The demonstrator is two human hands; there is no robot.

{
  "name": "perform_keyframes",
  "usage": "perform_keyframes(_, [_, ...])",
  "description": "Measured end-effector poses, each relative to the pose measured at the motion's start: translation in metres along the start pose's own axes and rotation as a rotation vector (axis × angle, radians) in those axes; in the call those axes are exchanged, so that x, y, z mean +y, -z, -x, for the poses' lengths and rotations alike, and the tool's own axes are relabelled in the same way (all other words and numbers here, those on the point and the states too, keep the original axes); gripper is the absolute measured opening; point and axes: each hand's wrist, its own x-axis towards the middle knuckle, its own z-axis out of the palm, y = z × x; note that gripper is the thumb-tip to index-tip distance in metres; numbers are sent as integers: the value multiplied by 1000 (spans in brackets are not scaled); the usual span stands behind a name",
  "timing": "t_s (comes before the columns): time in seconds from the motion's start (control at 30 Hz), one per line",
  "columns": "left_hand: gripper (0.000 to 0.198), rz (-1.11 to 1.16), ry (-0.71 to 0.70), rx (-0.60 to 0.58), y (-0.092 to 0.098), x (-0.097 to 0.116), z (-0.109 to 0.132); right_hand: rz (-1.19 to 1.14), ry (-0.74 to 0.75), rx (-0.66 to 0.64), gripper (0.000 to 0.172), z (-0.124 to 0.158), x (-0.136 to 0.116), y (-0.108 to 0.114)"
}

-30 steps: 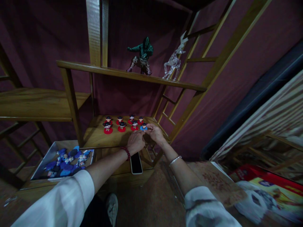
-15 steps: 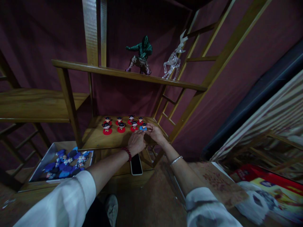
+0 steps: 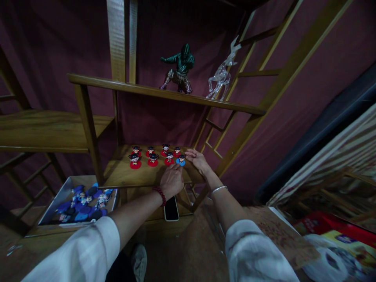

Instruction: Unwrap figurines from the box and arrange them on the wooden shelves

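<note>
A small figurine with dark hair on a blue round base (image 3: 181,160) stands at the right end of the front row on the lower wooden shelf (image 3: 117,174). My left hand (image 3: 172,181) is right in front of it, back up, fingertips close to the base; whether they touch it I cannot tell. Its fingers are partly hidden and seem to hold nothing. To the right of the blue figurine, my right hand (image 3: 197,159) has its fingers stretched out and apart, with nothing in them. Several similar figurines on red bases (image 3: 152,159) stand in two rows to the left.
An open box (image 3: 47,213) with several blue figurines (image 3: 84,199) sits lower left. A phone (image 3: 171,209) lies below my left wrist. On the shelf above stand a green crouching figure (image 3: 179,68) and a clear deer ornament (image 3: 221,76). A plastic bag (image 3: 323,258) is at lower right.
My right hand has let go of the blue figurine and moved off to the right. The figurine stays standing on the shelf. My left hand has drawn slightly back from it.
</note>
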Motion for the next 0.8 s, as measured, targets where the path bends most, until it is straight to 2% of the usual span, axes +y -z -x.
perform_keyframes(0.2, [42,-22,-26,-3,-2,-2,-1,-66,-44,-81,42,-16,-4,-15])
perform_keyframes(0.4, [40,-22,-36,20,-5,-4,-1,-73,-90,-180,52,-23,-8,-20])
perform_keyframes(0.8, [43,-78,-44,37,-7,-4,1,-22,-94,-216,49,-24,-10,-25])
